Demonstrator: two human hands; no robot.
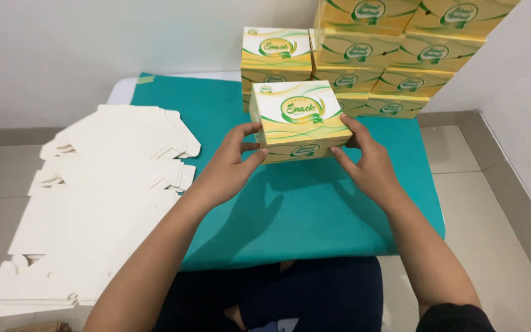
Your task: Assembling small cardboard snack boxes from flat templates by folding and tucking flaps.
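1. Folded yellow-and-white carton (298,120) with green swirls sits raised above the teal mat (314,215), held between both hands, closed, its lid facing up and tilted a little toward the camera.
2. Far left, flat white box blanks (93,209) lie stacked on the floor, well apart from the carton.
3. Left hand (228,166) presses the carton's left side, thumb and fingers clamped on its lower corner.
4. Right hand (367,163) grips the right side, fingers closed on the edge.
5. Behind, one finished box (276,52) stands on the mat.
6. Right of it, a stack of finished boxes (394,58) rises against the wall.
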